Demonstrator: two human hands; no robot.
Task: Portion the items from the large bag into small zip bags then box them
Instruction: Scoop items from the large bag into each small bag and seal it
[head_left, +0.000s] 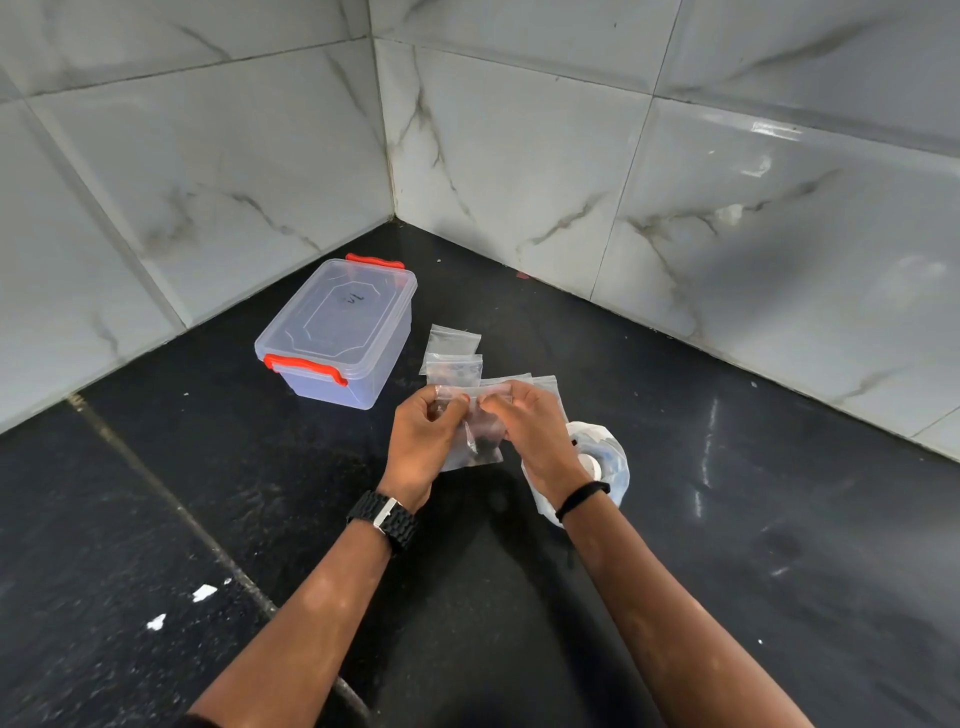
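My left hand (423, 441) and my right hand (530, 431) both pinch the top edge of a small clear zip bag (475, 441), held above the black counter. Small dark items show inside it. The large clear bag (605, 467) lies just right of my right wrist, partly hidden by it, with pale and dark pieces inside. Beyond my hands lie two other small zip bags (454, 340) flat on the counter; the nearer one (454, 366) holds dark bits. More small bags (545, 384) peek out behind my right fingers. A clear plastic box (337, 332) with red latches stands to the left, lid on.
The black stone counter (727, 519) runs into a corner of grey marble-look wall tiles (519, 156). A seam crosses the counter at the left, with white scraps (203, 592) near it. I wear a black watch on my left wrist and a black band on my right.
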